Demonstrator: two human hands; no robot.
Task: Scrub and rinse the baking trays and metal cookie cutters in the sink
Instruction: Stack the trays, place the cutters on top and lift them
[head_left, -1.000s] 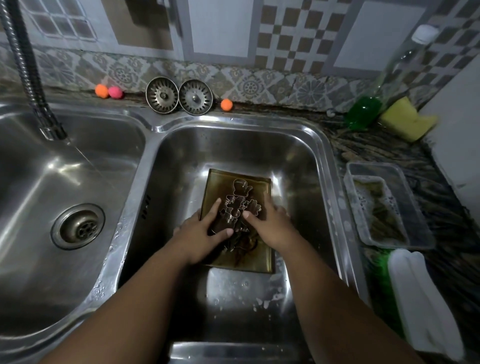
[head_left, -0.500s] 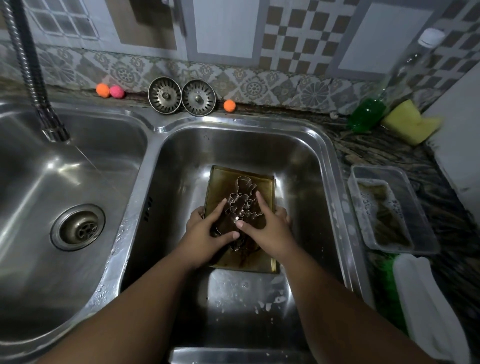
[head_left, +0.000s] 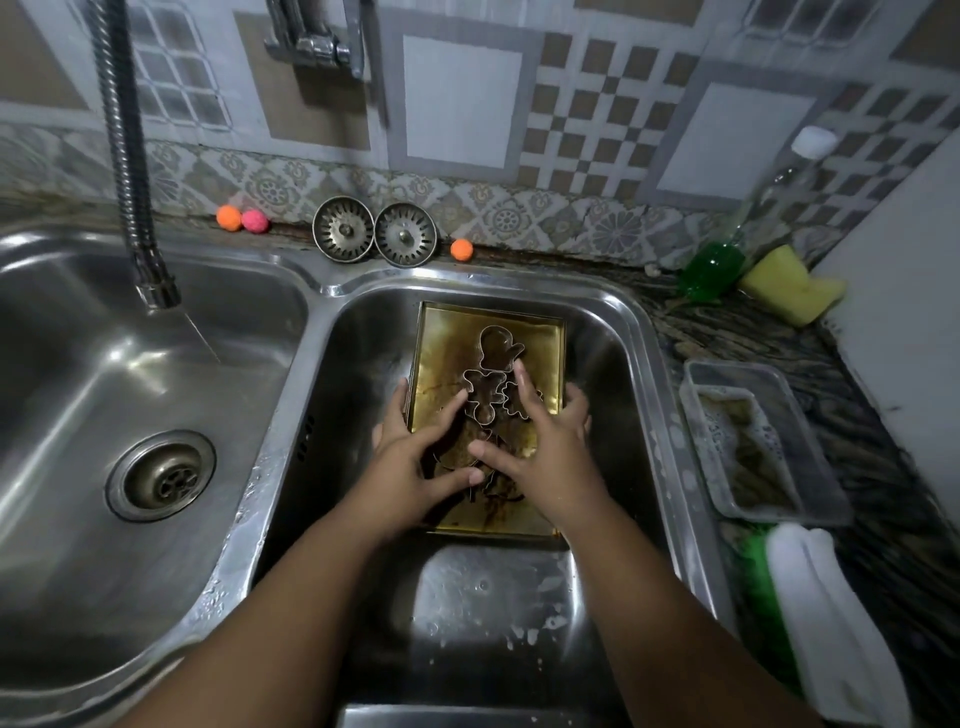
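1. Hands, nearest the camera: both lie palm down in the right basin (head_left: 636, 358), fingers spread and nearly straight. Neither grips anything.
2. The left hand (head_left: 410, 462) rests its index finger on the cookie cutters (head_left: 485, 387). Its outer fingers lie over the left rim of the baking tray (head_left: 441, 338), and its thumb points right.
3. The right hand (head_left: 550, 457) lays its index finger across the cutters. Its outer fingers reach the tray's right rim, and its thumb points left, close to the left thumb.
4. Counter to the right, near to far: white cloth (head_left: 831, 623), clear plastic container (head_left: 802, 415) holding cloudy, foamy water, yellow sponge (head_left: 789, 288), bottle (head_left: 711, 270) with green liquid.
5. Left basin (head_left: 104, 364): drain (head_left: 161, 475) in the floor, with a flexible metal hose (head_left: 130, 156) hanging over it.
6. Back ledge: two strainer plugs (head_left: 343, 228) lean on the tiled wall. An orange ball (head_left: 228, 217) and a pink ball (head_left: 254, 221) sit to their left, and a second orange ball (head_left: 461, 249) sits to their right.
7. Tray position: flat on the right basin's floor, toward the far wall, its base stained brown. The cutters lie inside it. The farthest cutter sits uncovered beyond both sets of fingertips. Nearer ones are partly hidden under fingers and palms.
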